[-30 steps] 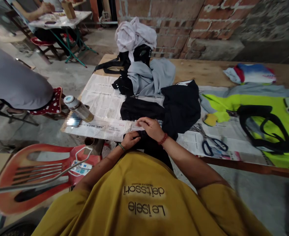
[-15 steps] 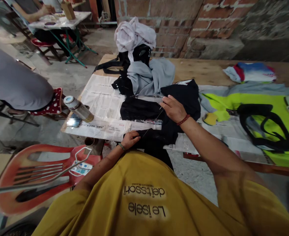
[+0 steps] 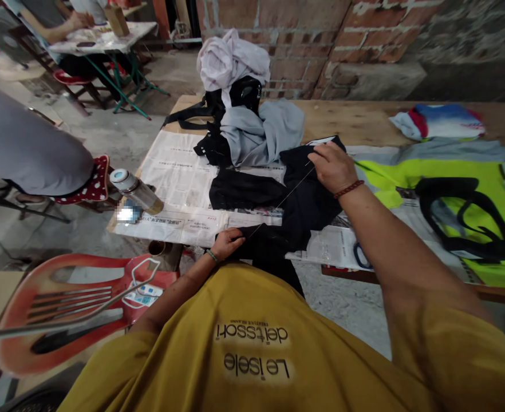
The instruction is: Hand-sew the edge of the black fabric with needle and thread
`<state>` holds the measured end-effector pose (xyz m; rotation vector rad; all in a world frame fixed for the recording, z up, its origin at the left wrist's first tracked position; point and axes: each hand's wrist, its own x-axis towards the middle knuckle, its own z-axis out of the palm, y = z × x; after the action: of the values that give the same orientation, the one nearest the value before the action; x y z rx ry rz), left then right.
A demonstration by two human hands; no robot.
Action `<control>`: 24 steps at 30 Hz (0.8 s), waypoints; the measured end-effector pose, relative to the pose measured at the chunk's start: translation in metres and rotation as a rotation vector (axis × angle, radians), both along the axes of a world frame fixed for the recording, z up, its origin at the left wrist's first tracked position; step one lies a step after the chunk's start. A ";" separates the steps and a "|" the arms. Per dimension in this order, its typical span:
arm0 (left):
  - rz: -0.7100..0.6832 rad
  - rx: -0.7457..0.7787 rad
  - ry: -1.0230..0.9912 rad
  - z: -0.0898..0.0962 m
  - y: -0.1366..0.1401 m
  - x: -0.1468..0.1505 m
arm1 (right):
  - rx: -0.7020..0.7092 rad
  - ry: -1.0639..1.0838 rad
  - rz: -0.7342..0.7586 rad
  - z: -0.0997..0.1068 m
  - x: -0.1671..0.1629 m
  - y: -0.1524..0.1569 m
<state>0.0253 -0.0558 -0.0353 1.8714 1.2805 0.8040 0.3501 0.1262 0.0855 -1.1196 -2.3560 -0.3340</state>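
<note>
The left hand (image 3: 228, 244) grasps near black cloth (image 3: 269, 240), likely soft, best held by edge; right hand (image 3: 332, 167) pinches thread (image 3: 291, 191), probably fragile.

Before me the wooden table (image 3: 342, 117) bears spread newspaper (image 3: 170, 154), on which I have the black garment (image 3: 308, 191), bunched grey cloth (image 3: 278, 131), a bottle (image 3: 143, 193) and a neon-yellow garment (image 3: 407, 170), with a folded multicoloured cloth (image 3: 445, 121) further back.

The wearer's two hands (image 3: 332, 166), two bracelets (image 3: 349, 189), one thread (image 3: 295, 186), one pale-lidded bottle (image 3: 138, 193), one polka-dot cushion (image 3: 91, 186), one orange plastic chair (image 3: 81, 270), one teal-legged table (image 3: 138, 31); probably one pair of scissors (image 3: 356, 256), mostly hidden.
</note>
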 end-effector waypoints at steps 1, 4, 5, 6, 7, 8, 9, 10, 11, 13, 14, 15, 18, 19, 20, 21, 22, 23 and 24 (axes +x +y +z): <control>0.001 -0.003 -0.006 0.000 0.000 0.000 | -0.001 -0.006 -0.006 0.001 0.001 0.001; 0.005 -0.010 -0.035 -0.001 0.000 0.000 | 0.014 0.041 -0.010 0.003 -0.008 -0.006; 0.006 -0.011 -0.044 -0.001 0.000 0.000 | 0.012 0.081 -0.005 0.002 -0.016 -0.013; 0.008 -0.013 -0.053 -0.001 0.000 0.000 | -0.004 0.143 -0.002 0.001 -0.026 -0.022; 0.008 -0.015 -0.062 -0.001 0.000 0.000 | -0.043 0.212 0.006 -0.001 -0.038 -0.034; 0.008 -0.016 -0.069 -0.001 0.000 0.000 | -0.105 0.297 0.016 -0.004 -0.052 -0.048; 0.007 -0.017 -0.075 -0.001 0.000 -0.001 | -0.196 0.410 0.016 -0.008 -0.066 -0.064; 0.007 -0.017 -0.080 0.000 0.000 -0.001 | -0.324 0.511 0.031 -0.014 -0.080 -0.082; 0.009 -0.017 -0.082 0.000 0.000 -0.001 | -0.472 0.602 0.045 -0.020 -0.093 -0.100; 0.018 -0.023 -0.085 0.000 0.001 -0.002 | -0.730 0.736 0.066 -0.035 -0.114 -0.138; 0.025 -0.028 -0.089 0.000 0.001 -0.002 | -0.829 0.767 0.082 -0.044 -0.122 -0.155; 0.031 -0.033 -0.094 0.000 0.001 -0.003 | -0.904 0.774 0.091 -0.054 -0.128 -0.170; 0.043 -0.035 -0.118 0.000 0.001 -0.004 | -0.970 0.717 0.105 -0.083 -0.138 -0.202; 0.045 -0.036 -0.124 -0.001 0.001 -0.004 | -0.955 0.684 0.113 -0.091 -0.140 -0.208; 0.048 -0.037 -0.127 -0.001 0.001 -0.005 | -0.934 0.651 0.120 -0.099 -0.141 -0.211; 0.049 -0.042 -0.126 -0.001 0.001 -0.005 | -0.912 0.620 0.125 -0.105 -0.141 -0.212; 0.049 -0.048 -0.122 -0.001 0.001 -0.005 | -0.894 0.591 0.128 -0.110 -0.142 -0.211; 0.045 -0.055 -0.114 0.000 0.001 -0.006 | -0.881 0.564 0.128 -0.114 -0.142 -0.209; 0.041 -0.059 -0.103 0.000 0.001 -0.006 | -0.872 0.540 0.124 -0.117 -0.142 -0.207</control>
<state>0.0190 -0.0543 -0.0353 1.7391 1.2683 0.8638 0.2077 -0.0812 -0.0317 -1.1908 -2.0492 1.0079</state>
